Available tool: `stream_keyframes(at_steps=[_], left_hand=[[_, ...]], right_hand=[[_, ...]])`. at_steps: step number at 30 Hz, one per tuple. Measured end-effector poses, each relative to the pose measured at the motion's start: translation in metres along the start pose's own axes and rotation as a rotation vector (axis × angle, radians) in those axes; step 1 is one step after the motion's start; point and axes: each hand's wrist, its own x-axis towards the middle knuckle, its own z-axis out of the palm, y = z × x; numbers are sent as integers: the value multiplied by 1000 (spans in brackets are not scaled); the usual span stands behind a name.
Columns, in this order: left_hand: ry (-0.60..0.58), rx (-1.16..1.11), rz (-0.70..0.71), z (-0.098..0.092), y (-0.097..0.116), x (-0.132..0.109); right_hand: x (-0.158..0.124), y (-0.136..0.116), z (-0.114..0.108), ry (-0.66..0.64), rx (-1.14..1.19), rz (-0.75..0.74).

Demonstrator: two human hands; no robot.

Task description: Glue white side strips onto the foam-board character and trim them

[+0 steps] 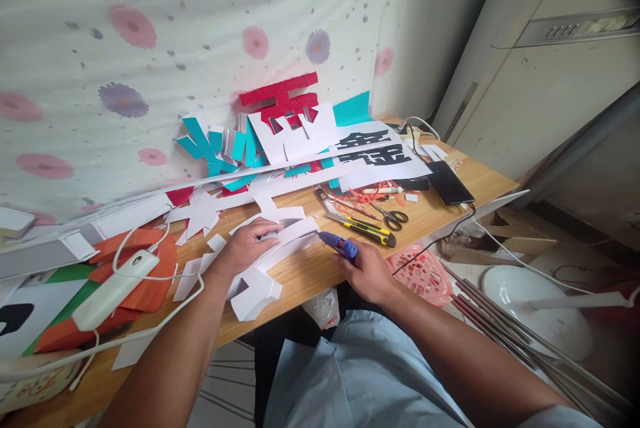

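Pointing left: glue gun [340, 245] at the white cut-out [257, 289]

The gun's nozzle faces left and slightly far, just beside the cut-out's right end; whether they touch is too small to tell. Its long axis slants from near right to far left. The right hand [369, 273] wraps closed around the handle. The left hand [250, 245] pinches the cut-out, which stretches from near left to far right on the wooden table [485, 176]. Just far of the gun lies a yellow-black cutter [370, 231]; farther right, a black phone [451, 183]. On the far wall hangs a flowered sheet [200, 61].
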Motion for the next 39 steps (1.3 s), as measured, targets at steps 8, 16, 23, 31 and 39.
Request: stream_keyframes(at_steps=[8,16,23,31,39], left_hand=[[0,-4,-24,-1,-2,-1],[-2,-13,-30,-1,1,0],[7,-1,-20,0,2,0],[-1,28,6,-2,6,-1],[-27,84,148,-4,5,-3]], right_hand=[[1,2,-3,21,27,6],[3,1,-8,-13,73,28],[5,2,-12,-27,159,16],[23,-2,-26,-109,307,-19],[54,-12,-61,-413,538,11]])
